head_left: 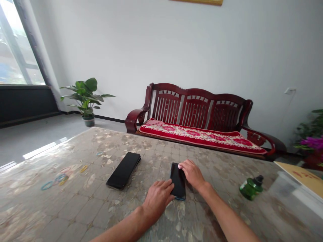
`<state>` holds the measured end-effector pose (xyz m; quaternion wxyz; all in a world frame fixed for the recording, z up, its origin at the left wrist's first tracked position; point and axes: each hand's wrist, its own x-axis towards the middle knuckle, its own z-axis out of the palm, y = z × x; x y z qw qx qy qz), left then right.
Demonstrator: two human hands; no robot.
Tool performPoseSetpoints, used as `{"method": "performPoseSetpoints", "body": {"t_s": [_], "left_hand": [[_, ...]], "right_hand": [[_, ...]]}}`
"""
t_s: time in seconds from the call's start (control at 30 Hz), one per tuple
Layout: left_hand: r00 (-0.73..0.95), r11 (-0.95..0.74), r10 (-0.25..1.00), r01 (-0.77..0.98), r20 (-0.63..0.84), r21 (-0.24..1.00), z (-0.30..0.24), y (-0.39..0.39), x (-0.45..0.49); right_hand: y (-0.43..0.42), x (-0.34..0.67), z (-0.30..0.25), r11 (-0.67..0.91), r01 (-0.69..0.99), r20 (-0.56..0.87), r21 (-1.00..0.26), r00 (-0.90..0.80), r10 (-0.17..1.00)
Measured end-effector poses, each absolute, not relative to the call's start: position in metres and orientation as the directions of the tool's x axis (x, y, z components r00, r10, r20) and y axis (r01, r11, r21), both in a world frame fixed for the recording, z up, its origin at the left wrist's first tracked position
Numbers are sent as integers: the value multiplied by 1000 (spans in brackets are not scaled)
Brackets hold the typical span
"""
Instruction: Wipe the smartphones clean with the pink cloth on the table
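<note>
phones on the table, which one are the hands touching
The right phone, between the left hand and right hand; the left phone lies apart from both, untouched.

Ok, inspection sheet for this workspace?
Surface: grey patterned tabletop.
Things in use: black rectangular phone; small pale pink piece, material unclear.
Clutter: second black rectangular phone; blue and yellow rings; black-topped green bottle; translucent box; tan board.
Hands: left hand touches first phone's left edge; right hand pinches pink piece at phone's far end.
Cables: thin pale cord below white wall fitting.
Surroundings: dark red wooden bench, red floral cover; green potted plant.
</note>
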<state>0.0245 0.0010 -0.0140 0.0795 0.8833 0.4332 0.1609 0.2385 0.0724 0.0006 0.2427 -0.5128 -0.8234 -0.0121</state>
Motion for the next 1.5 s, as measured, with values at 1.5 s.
{"method": "performPoseSetpoints", "body": {"t_s": [1.5], "left_hand": [[671, -665, 738, 708, 64, 237, 38, 46, 31]], "right_hand": [[-2, 225, -5, 593, 772, 479, -229, -441, 759]]}}
